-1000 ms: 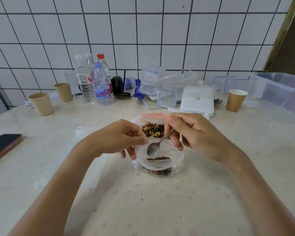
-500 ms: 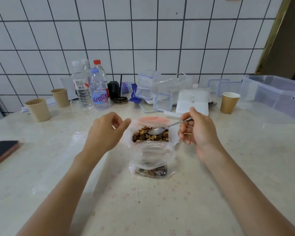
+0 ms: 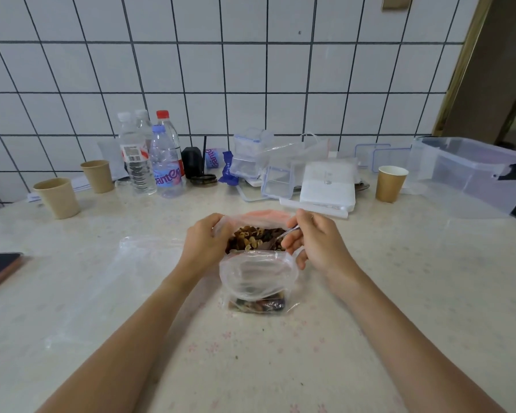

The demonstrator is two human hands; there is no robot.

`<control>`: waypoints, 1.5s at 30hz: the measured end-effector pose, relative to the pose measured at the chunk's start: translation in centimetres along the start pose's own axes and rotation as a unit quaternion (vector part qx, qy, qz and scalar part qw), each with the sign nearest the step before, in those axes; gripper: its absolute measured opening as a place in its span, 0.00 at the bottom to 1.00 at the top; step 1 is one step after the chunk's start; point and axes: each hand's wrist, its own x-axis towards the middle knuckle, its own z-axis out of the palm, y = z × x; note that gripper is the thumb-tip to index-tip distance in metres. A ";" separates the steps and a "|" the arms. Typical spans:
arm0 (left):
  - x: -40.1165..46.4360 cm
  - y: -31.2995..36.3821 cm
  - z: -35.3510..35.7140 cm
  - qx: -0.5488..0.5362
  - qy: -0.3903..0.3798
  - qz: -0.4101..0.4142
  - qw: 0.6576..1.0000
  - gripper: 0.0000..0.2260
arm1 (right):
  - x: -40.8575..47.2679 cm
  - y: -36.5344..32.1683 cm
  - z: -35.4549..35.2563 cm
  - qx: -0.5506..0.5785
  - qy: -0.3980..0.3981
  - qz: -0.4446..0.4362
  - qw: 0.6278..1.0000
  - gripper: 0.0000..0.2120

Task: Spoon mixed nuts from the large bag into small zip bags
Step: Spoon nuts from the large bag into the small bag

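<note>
Your right hand pinched the spoon, bowl down in the large bag whose rim your left hand gripped; the small zip bag gaped just nearer you.

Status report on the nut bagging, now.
Left hand grips large bag rim. Right hand holds spoon in the nuts. Small zip bag open in front, partly filled. Nothing blocking.

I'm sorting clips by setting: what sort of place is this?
Probably a kitchen or pantry counter: a white tiled wall, a pale countertop, and water bottles and clear food containers along the back.
</note>
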 end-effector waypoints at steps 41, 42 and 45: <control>-0.7 1.0 0.2 -0.134 0.020 0.032 0.990 0.08 | 0.2 0.6 0.5 0.153 0.008 0.089 0.984 0.16; -0.7 1.0 0.2 -0.134 0.020 0.031 0.990 0.08 | 0.3 0.6 0.4 0.155 0.011 0.087 0.984 0.16; -0.7 1.0 0.0 -0.136 0.021 0.023 0.990 0.08 | 0.5 0.5 0.2 0.153 0.024 0.082 0.985 0.16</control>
